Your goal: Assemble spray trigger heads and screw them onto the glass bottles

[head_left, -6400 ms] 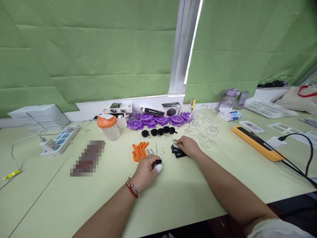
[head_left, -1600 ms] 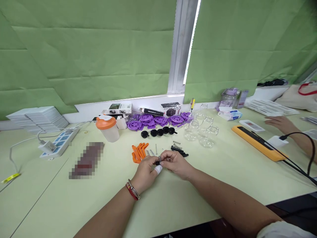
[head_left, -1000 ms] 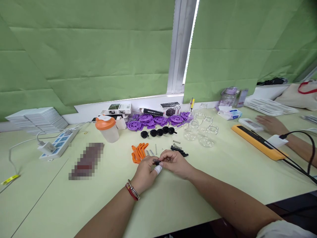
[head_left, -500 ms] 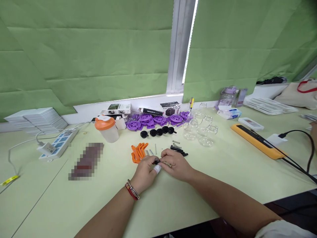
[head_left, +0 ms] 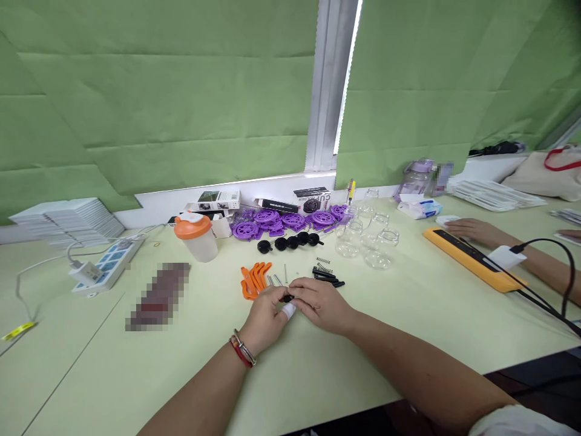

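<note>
My left hand (head_left: 267, 316), with a white wrap on its thumb, grips a small black part (head_left: 288, 298). The fingers of my right hand (head_left: 321, 304) close on the same part from the right and hide most of it. Just beyond my left hand lie orange levers (head_left: 255, 280) and thin metal pins (head_left: 278, 280). Black rods (head_left: 327, 277) and small springs (head_left: 324, 263) rest beyond my right hand. Farther back is a row of round black pieces (head_left: 292, 241), with purple wheel-like parts (head_left: 293, 221) behind them.
Clear glass-like bottles (head_left: 376, 254) stand right of centre. An orange-lidded cup (head_left: 194, 237) and a power strip (head_left: 109, 263) are at the left. At the right, another person's hand (head_left: 467, 230) rests behind a long orange device (head_left: 472, 259) with cables.
My right hand's fingers have shifted slightly left and cover more of the black part. Another person's arm has come in from the right, its hand over a white card stack.
</note>
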The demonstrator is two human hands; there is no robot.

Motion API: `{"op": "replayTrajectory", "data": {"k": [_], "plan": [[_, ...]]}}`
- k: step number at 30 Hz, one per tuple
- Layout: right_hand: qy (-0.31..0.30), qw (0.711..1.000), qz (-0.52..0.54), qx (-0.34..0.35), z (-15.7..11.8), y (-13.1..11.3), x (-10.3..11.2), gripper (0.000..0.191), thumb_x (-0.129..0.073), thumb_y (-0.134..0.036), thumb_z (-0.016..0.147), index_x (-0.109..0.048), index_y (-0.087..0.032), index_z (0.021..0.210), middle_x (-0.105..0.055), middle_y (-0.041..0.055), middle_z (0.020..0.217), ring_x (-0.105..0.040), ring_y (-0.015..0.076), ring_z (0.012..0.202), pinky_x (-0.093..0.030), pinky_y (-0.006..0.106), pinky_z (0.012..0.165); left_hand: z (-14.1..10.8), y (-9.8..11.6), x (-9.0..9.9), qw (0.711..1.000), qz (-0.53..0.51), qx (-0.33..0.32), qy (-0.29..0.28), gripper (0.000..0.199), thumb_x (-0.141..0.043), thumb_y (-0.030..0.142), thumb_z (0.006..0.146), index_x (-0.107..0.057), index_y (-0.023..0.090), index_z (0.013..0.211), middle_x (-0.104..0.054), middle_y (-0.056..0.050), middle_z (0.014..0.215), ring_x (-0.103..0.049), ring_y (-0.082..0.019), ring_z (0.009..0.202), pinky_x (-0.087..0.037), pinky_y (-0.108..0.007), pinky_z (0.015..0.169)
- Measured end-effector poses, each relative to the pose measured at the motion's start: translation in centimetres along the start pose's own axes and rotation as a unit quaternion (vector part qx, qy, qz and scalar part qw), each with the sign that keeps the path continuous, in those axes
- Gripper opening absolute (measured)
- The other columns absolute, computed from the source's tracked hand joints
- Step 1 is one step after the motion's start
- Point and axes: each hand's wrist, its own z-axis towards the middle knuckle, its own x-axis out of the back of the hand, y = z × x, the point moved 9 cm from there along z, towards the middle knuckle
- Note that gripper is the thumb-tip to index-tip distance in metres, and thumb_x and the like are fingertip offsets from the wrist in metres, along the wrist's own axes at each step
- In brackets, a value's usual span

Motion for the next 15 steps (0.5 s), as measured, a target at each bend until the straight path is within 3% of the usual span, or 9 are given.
{"op": "replayTrajectory", "data": {"k": [10,15], "plan": [[-0.034,0.999,0.016,0.004,-0.1,-0.1,-0.5,0.023,-0.045,-0.015,0.087,-0.06,-0.019,0.103,-0.06,0.0097,0.107,-0.061,0.0158,0.088,-0.052,0.029,0.075,0.1,0.0,0.1,1.0,-0.015,0.01,0.0,0.01,-0.052,0.02,0.08,-0.061,0.018,0.084,-0.061,-0.004,0.08,-0.055,-0.018,0.077,-0.043,-0.031,0.072],[-0.087,0.994,0.032,-0.057,-0.4,0.3,-1.5,0.051,-0.049,-0.012,0.079,-0.042,-0.021,0.129,-0.053,0.0102,0.123,-0.057,0.0196,0.101,-0.049,0.034,0.083,0.2,-0.4,0.6,0.994,-0.102,0.039,-0.011,0.016,-0.05,0.018,0.08,-0.062,0.019,0.09,-0.064,-0.004,0.081,-0.057,-0.017,0.074,-0.046,-0.032,0.07]]}}
